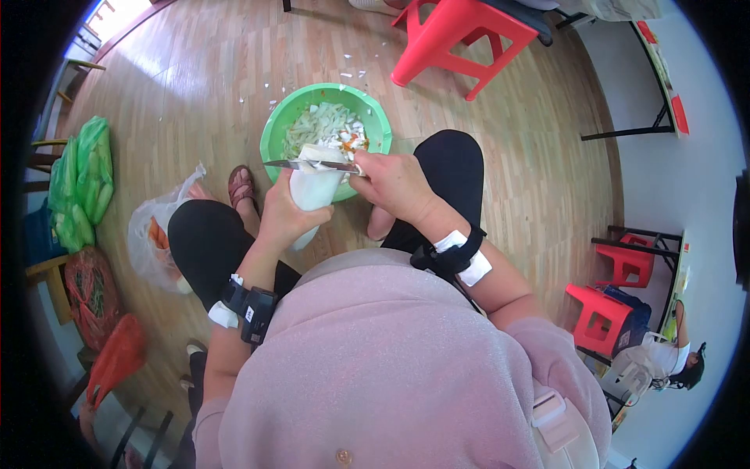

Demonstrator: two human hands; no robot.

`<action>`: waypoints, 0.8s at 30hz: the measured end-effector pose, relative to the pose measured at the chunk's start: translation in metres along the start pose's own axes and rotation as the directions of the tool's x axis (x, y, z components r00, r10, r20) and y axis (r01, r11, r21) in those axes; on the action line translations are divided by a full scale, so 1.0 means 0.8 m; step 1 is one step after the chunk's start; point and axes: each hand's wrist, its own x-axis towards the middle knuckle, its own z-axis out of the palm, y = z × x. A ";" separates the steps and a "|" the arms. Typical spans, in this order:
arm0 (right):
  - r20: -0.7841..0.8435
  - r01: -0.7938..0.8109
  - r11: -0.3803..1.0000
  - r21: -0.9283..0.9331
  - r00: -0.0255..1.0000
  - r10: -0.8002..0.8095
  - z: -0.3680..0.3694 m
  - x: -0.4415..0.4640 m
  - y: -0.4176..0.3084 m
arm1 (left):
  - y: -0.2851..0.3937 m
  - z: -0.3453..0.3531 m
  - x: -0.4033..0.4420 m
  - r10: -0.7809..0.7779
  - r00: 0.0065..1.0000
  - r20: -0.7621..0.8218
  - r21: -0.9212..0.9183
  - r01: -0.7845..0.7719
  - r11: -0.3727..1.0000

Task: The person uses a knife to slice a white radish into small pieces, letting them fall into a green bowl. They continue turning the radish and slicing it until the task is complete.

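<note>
My left hand (285,213) is wrapped round a thick white radish-like vegetable (314,190), which is tilted over the near rim of a green basin (380,125). My right hand (391,184) grips the handle of a knife (287,164), whose blade lies across the upper part of the vegetable. Pale green and white chopped pieces (324,123) lie in the basin with a few orange bits. The knife handle is mostly hidden in my right hand.
White scraps lie on the wooden floor around the basin. A clear bag (148,242) with orange vegetables and green bags (94,172) are at left. Red stools (461,39) stand ahead and at right. Another person (664,359) sits at far right.
</note>
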 end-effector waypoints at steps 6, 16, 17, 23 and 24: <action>0.023 -0.026 0.999 -0.026 0.999 0.026 0.009 0.002 0.014 | 0.005 -0.001 -0.002 0.024 1.000 -0.007 0.031 -0.024 0.999; 0.032 -0.116 0.992 0.041 0.993 0.115 0.008 -0.002 0.017 | 0.004 -0.001 0.000 0.068 0.996 -0.057 0.077 -0.064 0.995; 0.031 -0.116 0.992 0.040 0.993 0.114 0.005 -0.001 0.013 | 0.005 -0.002 0.000 0.049 0.998 -0.051 0.091 -0.044 0.995; 0.061 -0.041 0.999 -0.003 0.997 0.042 -0.002 0.006 0.000 | 0.010 -0.003 -0.002 0.048 0.997 -0.052 0.090 -0.044 0.995; 0.047 -0.030 1.000 0.006 0.998 0.030 0.001 0.006 0.002 | 0.010 -0.003 -0.003 0.048 0.997 -0.052 0.090 -0.043 0.995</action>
